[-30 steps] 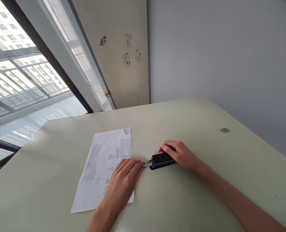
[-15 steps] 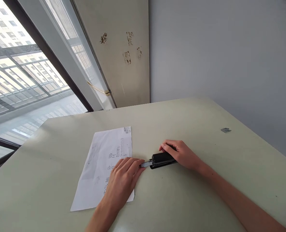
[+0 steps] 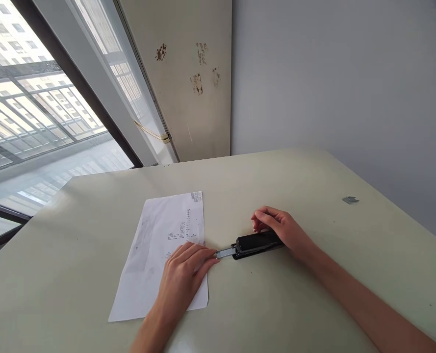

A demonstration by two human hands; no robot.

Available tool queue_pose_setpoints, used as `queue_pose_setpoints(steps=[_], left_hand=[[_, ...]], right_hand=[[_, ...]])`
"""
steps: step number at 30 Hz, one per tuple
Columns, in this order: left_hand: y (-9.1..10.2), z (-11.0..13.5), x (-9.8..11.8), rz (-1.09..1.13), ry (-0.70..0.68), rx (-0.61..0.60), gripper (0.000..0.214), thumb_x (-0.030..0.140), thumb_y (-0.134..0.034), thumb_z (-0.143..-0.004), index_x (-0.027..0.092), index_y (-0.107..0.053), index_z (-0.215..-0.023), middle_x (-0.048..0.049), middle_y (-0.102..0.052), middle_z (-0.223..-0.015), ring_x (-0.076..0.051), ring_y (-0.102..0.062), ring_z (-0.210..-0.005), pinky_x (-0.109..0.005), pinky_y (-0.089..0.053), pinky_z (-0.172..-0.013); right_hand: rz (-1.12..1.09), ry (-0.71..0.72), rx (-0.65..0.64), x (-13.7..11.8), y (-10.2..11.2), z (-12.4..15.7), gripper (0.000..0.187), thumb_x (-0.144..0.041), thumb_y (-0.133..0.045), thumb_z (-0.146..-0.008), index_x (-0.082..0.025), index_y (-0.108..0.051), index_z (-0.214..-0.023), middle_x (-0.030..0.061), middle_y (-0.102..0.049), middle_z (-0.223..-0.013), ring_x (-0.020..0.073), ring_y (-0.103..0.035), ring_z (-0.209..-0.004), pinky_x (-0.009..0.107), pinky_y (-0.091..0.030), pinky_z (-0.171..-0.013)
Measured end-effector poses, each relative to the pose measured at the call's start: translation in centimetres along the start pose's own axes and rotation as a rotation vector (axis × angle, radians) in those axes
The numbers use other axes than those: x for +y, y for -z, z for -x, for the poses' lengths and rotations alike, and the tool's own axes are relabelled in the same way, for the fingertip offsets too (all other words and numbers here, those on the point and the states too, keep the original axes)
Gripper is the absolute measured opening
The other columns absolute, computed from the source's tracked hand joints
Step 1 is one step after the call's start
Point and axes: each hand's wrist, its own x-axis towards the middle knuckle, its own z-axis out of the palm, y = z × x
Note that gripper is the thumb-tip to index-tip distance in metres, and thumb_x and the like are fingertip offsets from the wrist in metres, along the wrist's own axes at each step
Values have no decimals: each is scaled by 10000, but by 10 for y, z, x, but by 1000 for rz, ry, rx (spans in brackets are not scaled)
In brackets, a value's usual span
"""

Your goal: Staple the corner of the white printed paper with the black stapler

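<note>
Pinching a metal strip (image 3: 225, 253) at lower centre is the left hand (image 3: 181, 275), fingers closed. The right hand (image 3: 282, 230) half-curls at the stapler (image 3: 258, 241), grip unclear.

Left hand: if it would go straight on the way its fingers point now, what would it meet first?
Beyond the metal rail that it seems to pinch, the left hand would probably meet the front of the black stapler first; exact depth is unclear.
</note>
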Motion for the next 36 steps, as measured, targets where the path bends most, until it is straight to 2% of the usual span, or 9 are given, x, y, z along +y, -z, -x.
queue_pose_setpoints(steps=[5, 15, 22, 27, 32, 36], left_hand=[[-4, 1, 11, 86, -35, -51, 107, 267, -643, -1028, 247, -746, -1049, 18, -776, -924, -165, -681, -813, -307, -539, -734], [-5, 4, 14, 176, -58, -96, 67, 251, -677, -1006, 247, -744, -999, 29, -783, -913, -158, -677, -800, -303, -527, -738], [-6, 2, 20, 191, -62, -110, 86, 293, -680, -1006, 237, -719, -953, 27, -766, -862, -150, -669, -753, -295, -520, -721], [-8, 3, 18, 231, -17, -142, 91, 330, -688, -1000, 240, -695, -992, 19, -749, -860, -147, -662, -747, -279, -510, -692], [-11, 4, 17, 242, 15, -167, 214, 423, -710, -973, 239, -667, -1073, 31, -714, -800, -139, -654, -714, -274, -510, -687], [-12, 3, 17, 253, 12, -165, 217, 439, -688, -984, 235, -665, -1056, 29, -707, -787, -133, -641, -690, -271, -505, -679]], right_hand=[[-107, -30, 0, 0, -3, 2, 472, -675, -620, -950, -218, -705, -868, 14, -649, -848, 177, -636, -804, 325, -527, -852], [-58, -34, -110, -4, -5, 4, 554, -733, -539, -966, -210, -713, -903, 38, -661, -856, 182, -619, -770, 337, -531, -795], [-32, -31, -168, -1, -11, 7, 556, -722, -493, -995, -211, -705, -934, 40, -669, -872, 171, -595, -737, 329, -523, -739], [-14, -13, -212, -2, -17, 10, 569, -733, -492, -990, -205, -692, -917, 38, -666, -871, 162, -594, -731, 326, -531, -750], [-18, -21, -246, -4, -23, 12, 574, -739, -491, -987, -203, -680, -908, 37, -665, -871, 159, -588, -726, 321, -529, -749], [-4, -30, -262, -5, -27, 15, 574, -738, -471, -994, -209, -675, -906, 38, -665, -884, 165, -586, -731, 322, -521, -756]])
